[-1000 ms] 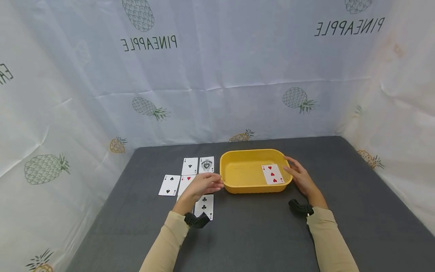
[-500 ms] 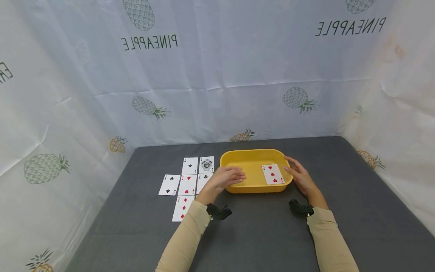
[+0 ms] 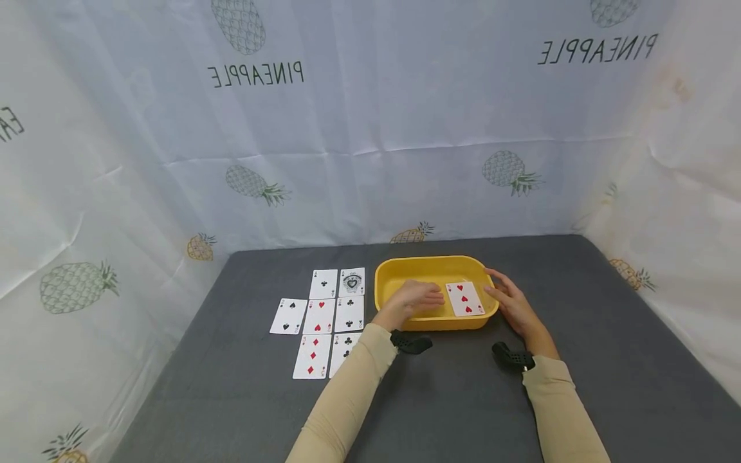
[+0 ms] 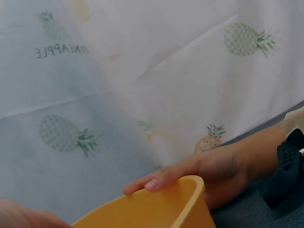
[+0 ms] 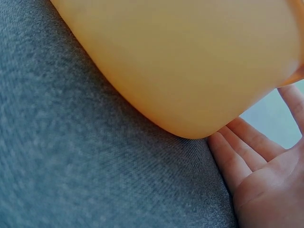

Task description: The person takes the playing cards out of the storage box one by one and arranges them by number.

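A yellow plastic tray stands on the dark table, with a three of hearts playing card lying face up in its right part. My left hand hovers over the tray's middle, fingers fairly straight and pointing at the card, nothing seen in them. At the tray's right end, my right hand holds the rim, thumb over the edge and the other fingers along the outer wall. The right wrist view shows those fingers against the tray's underside corner. Only a sliver of the left hand shows in its wrist view.
Left of the tray, several face-up cards lie in rows: an ace of clubs, another ace, twos including the two of hearts, and threes including the three of diamonds. My left sleeve partly covers the three of clubs.
My left hand has moved right, from beside the tray's left rim to over its inside, uncovering cards on the table. The right hand and the tray stay in place.
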`<state>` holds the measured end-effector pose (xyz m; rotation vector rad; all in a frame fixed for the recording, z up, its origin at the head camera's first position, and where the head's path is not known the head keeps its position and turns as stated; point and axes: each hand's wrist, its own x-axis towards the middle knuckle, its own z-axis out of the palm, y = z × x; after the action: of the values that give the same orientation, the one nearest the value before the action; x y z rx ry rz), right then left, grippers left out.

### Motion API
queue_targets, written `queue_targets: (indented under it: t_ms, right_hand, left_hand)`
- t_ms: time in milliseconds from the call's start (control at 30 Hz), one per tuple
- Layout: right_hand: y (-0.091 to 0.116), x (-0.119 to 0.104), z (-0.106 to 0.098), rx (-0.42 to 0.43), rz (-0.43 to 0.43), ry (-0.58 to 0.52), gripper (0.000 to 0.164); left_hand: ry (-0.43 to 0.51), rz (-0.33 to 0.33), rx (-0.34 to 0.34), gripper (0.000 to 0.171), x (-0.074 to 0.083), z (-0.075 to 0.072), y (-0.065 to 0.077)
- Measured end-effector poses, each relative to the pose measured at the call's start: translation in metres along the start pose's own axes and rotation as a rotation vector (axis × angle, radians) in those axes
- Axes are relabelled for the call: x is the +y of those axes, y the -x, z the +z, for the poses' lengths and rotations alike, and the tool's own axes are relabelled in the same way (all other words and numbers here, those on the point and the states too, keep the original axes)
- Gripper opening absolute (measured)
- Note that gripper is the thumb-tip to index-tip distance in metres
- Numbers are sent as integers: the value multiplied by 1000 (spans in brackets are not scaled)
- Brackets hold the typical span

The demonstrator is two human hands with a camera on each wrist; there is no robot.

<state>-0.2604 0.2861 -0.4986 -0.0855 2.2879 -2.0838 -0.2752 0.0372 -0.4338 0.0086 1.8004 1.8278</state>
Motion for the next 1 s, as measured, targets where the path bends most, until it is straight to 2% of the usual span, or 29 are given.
queue_targets:
  t_ms: [200, 333, 500, 667, 867, 1000]
  right_hand:
    - [0, 0, 0, -13, -3, -2, 60]
    - [1, 1, 0, -11, -10, -1, 59]
    - [1, 3, -1, -8, -26, -3, 57]
    - [0, 4, -1, -8, -32, -18, 56]
    - [0, 4, -1, -5, -26, -33, 56]
    - [-1, 4, -1, -3, -34, -30, 56]
  left_hand:
    - [-40, -52, 43, 39, -3, 14, -9]
    - [-24, -72, 51, 40, -2, 21, -10]
    - [46, -110, 63, 39, 1, 29, -15]
    - [147, -157, 110, 37, 3, 35, -19]
    - [150, -167, 119, 38, 0, 40, -24]
    - [131, -142, 123, 36, -4, 43, -28]
